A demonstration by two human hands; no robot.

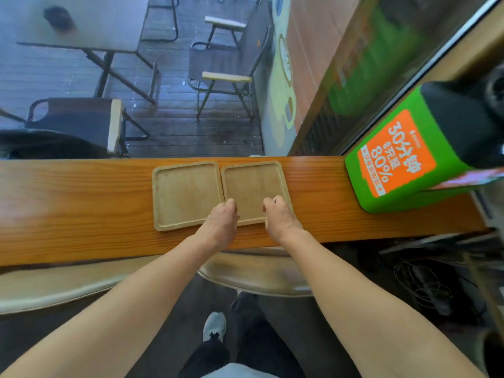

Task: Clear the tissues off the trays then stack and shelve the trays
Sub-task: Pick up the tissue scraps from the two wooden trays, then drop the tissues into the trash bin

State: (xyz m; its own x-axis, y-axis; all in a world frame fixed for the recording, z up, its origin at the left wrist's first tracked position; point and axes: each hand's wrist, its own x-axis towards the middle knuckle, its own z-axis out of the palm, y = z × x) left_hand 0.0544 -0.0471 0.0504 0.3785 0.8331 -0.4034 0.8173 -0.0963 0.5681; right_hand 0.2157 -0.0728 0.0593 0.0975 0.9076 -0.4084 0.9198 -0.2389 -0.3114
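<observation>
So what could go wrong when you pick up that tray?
The right tray touches the left tray, so lifting it may nudge that one. Both the left hand and right hand grip only its near edge, so it might tip. The green box sits close by and could get bumped.

We see both bare forearms reaching from about 6 o'clock toward 12, converging slightly as they extend. Our left hand (222, 221) sits palm down at roughly 11 o'clock from frame centre, fingers curled under with the knuckles uppermost, and our right hand (279, 216) lies just beside it at about 1 o'clock, also palm down, fingers bent, a ring showing on one finger. The two hands are near each other but apart, wrists level and nearly straight; whether the fingertips pinch anything we cannot tell.
</observation>
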